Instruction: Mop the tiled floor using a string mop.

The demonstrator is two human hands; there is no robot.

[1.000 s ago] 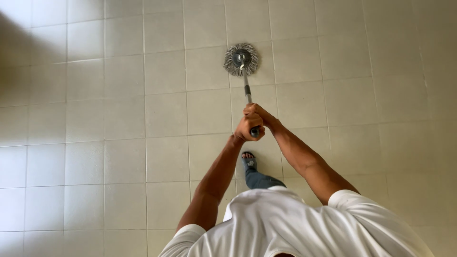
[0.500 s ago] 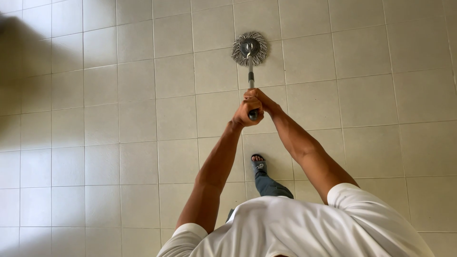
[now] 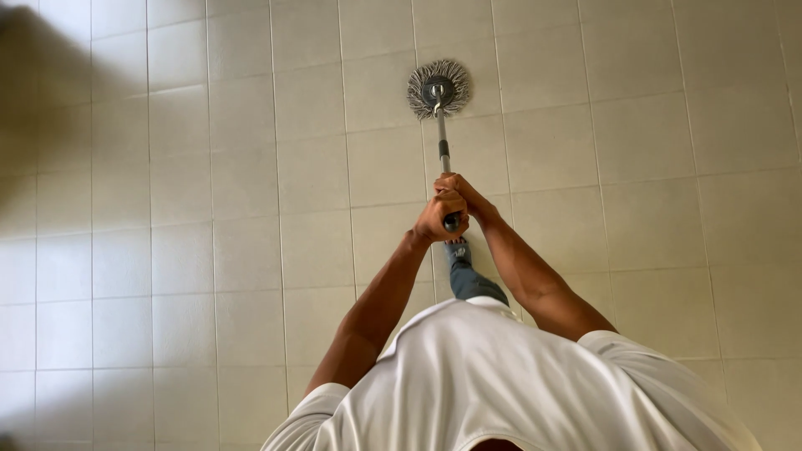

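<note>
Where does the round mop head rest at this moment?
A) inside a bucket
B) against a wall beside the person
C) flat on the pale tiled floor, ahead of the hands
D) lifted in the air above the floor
C: the mop head lies spread flat on the tiled floor, at the far end of the handle that the left hand and right hand grip together.

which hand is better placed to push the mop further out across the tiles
Probably the left hand. It wraps the top end of the mop handle, in line with the shaft, so it can drive the mop head forward. The right hand overlaps it slightly further along the handle and seems better placed to steer.
</note>
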